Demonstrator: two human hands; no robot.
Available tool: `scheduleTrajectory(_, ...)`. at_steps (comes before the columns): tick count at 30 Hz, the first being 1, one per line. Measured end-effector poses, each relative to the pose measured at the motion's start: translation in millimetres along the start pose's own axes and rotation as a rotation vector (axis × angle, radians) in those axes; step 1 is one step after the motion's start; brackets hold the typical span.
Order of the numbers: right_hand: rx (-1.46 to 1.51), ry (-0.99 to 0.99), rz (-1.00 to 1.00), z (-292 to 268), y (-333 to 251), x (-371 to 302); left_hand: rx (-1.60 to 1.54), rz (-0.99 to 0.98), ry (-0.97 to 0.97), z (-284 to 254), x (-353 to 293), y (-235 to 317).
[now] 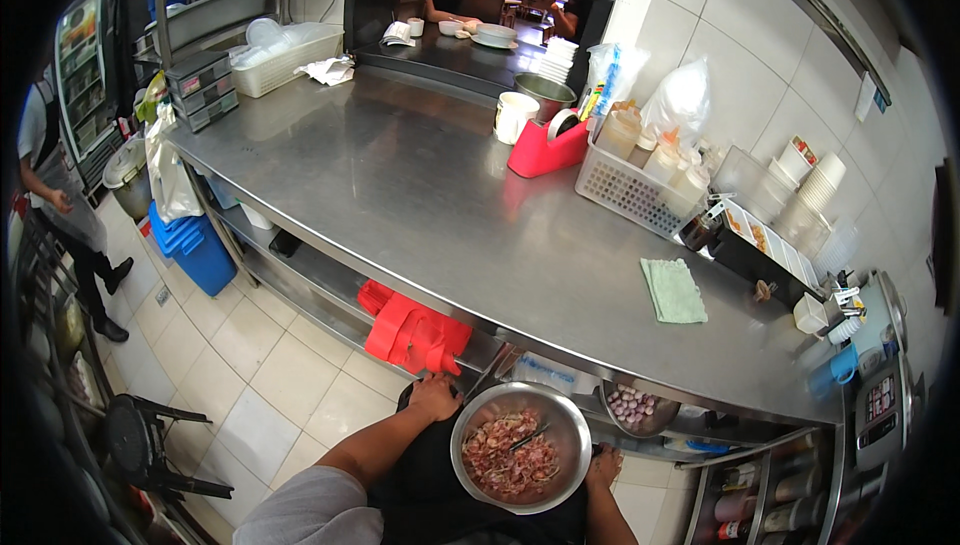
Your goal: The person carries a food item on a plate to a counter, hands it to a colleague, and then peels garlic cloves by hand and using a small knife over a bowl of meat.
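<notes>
A round steel bowl (577, 465) sits on my lap with chopped raw meat (505, 460) mixed with pale shreds in it. The dark handle of a utensil (530, 436) leans in the meat; its other end is buried. To the left of the bowl, my left hand (436, 397) rests on my knee, fingers laid out and holding nothing. My right hand (604, 467) lies on my other knee, close by the bowl's right side, with its fingers loosely extended and nothing seen in them.
A steel counter (400, 165) stands ahead, with a green cloth (673, 291), a white basket of squeeze bottles (640, 185) and a red tape dispenser (548, 150). Under it are red plastic bags (415, 330) and a bowl of shallots (632, 408). A black stool (140, 445) and another person (65, 185) are at left.
</notes>
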State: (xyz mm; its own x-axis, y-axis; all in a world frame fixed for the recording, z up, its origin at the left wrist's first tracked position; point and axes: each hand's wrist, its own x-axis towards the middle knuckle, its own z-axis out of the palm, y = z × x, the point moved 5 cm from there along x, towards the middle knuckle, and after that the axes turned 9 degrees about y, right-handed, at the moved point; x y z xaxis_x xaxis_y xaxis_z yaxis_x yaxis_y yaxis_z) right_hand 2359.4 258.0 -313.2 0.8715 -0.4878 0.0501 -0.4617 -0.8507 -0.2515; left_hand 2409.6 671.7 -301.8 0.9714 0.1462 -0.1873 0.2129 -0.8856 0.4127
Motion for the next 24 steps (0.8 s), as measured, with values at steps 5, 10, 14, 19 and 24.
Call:
scheduleTrajectory(5,-0.016,0.002,-0.014,3.3,1.8,0.5,-0.007,-0.003,-0.013,-1.7,0.0,1.3)
scheduleTrajectory(10,0.013,-0.036,0.003,11.3,10.6,5.8,0.012,0.006,-0.004,0.3,1.7,0.9)
scheduleTrajectory(14,0.017,-0.034,0.003,14.2,11.6,7.8,0.004,0.002,0.000,3.1,4.7,-0.9)
scheduleTrajectory(19,0.038,-0.005,-0.007,13.8,13.0,6.5,-0.003,-0.001,-0.003,1.5,1.5,1.2)
scheduleTrajectory(24,0.060,-0.008,-0.019,12.2,14.7,3.0,-0.009,0.011,0.005,10.4,-4.6,-4.9)
